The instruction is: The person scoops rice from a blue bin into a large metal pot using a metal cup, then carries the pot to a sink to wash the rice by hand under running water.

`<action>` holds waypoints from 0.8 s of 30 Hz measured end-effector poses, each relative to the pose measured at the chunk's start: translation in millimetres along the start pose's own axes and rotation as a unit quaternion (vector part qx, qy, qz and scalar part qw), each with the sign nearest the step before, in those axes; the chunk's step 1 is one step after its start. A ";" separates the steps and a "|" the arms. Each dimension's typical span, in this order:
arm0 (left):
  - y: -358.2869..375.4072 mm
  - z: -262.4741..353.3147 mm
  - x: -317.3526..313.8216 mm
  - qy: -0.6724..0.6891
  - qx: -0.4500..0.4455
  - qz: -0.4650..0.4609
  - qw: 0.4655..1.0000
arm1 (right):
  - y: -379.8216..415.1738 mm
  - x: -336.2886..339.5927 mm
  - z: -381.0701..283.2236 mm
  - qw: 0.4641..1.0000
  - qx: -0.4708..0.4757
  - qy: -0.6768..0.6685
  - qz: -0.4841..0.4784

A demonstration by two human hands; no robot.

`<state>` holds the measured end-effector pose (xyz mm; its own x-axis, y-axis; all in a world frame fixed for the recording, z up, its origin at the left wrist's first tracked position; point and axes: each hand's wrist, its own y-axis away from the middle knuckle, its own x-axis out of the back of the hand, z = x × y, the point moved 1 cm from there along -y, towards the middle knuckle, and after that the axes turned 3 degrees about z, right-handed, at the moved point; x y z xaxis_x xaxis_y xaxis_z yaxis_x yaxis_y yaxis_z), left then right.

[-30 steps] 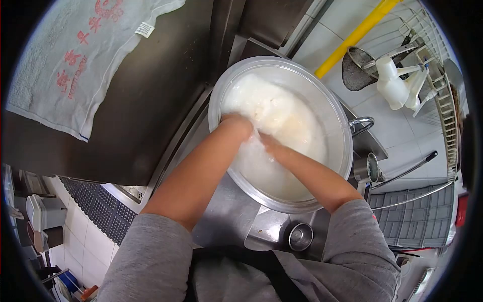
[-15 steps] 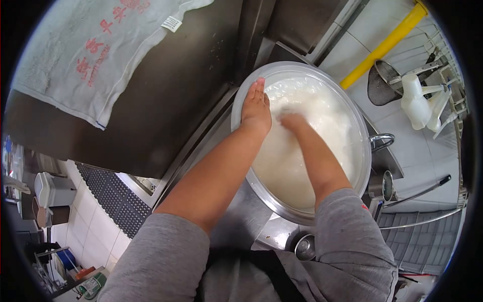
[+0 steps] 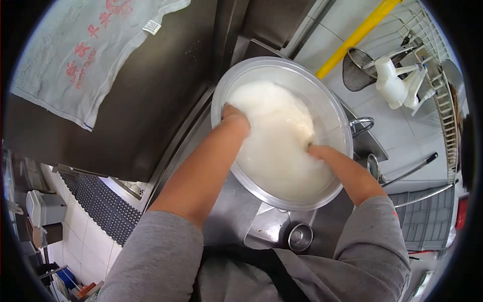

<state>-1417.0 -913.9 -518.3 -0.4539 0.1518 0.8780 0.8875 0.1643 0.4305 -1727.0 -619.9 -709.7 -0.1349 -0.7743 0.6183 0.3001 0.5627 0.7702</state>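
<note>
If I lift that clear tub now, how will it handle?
Probably heavy: the clear tub is nearly full of milky water. The load would likely slosh, since it fills the tub close to the rim. Its thin-looking wall may flex, and both the left hand and right hand are wet, so grip could slip.

The big bowl [image 3: 329, 108] is clear, glossy plastic, filled with milky, opaque white liquid [image 3: 274, 146], and it sits on a brushed stainless steel counter [image 3: 226, 216] with a dull sheen. A pale towel [image 3: 75, 55] of nubbly terry cloth (red print on it) lies on the dark, smooth metal top [image 3: 161, 95]. The sleeves [image 3: 151, 256] are matt grey knit.
</note>
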 end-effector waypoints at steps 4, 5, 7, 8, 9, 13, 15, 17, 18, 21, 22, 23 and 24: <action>-20.0 5.6 -16.0 0.141 0.041 -0.082 0.986 | 38.9 -14.5 -75.1 0.986 0.147 0.017 -0.073; -19.0 5.8 -16.0 0.135 0.027 -0.090 0.986 | 75.4 21.4 -126.0 0.993 0.103 0.002 -0.056; -11.1 6.8 -9.4 0.130 -0.020 -0.107 0.985 | 95.9 55.1 -191.6 0.995 0.092 -0.004 -0.029; -5.4 7.7 -4.7 0.132 -0.052 -0.117 0.983 | 94.0 67.0 -219.3 0.996 0.091 0.002 -0.017; -2.0 7.5 -2.7 0.133 -0.050 -0.119 0.983 | 89.1 80.8 -243.9 0.996 0.090 0.007 -0.005; -5.2 3.1 -6.7 0.267 0.030 -0.071 0.961 | 38.2 144.8 -289.8 0.999 0.040 0.004 0.036; -10.8 2.9 -14.9 0.256 0.042 -0.061 0.964 | -11.4 162.5 -259.2 0.993 0.037 -0.030 0.104; -12.2 5.6 -22.5 0.370 0.163 0.049 0.913 | -135.5 140.3 -205.0 0.968 -0.020 -0.152 0.200; -12.2 -0.1 -12.7 0.312 0.088 -0.066 0.944 | -162.6 143.6 -173.9 0.960 -0.042 -0.138 0.242; 1.7 -0.5 2.8 0.285 0.104 -0.096 0.948 | -111.5 184.6 -108.6 0.981 -0.074 -0.099 0.150; 0.7 -0.7 3.1 0.286 0.105 -0.096 0.948 | -89.7 179.6 -88.0 0.956 -0.129 -0.184 0.190; 0.6 -0.6 2.7 0.264 0.086 -0.101 0.955 | -68.5 170.7 -70.9 0.918 -0.185 -0.267 0.227; 0.7 0.1 2.4 0.242 0.065 -0.106 0.962 | -45.6 171.5 -59.5 0.943 -0.177 -0.170 0.226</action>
<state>-1417.5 -913.4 -515.9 -0.5055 -0.3647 0.7820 0.7473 0.2680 0.6081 -1707.6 -795.6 -648.1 -0.1935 -0.3072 0.9318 0.6881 0.6345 0.3521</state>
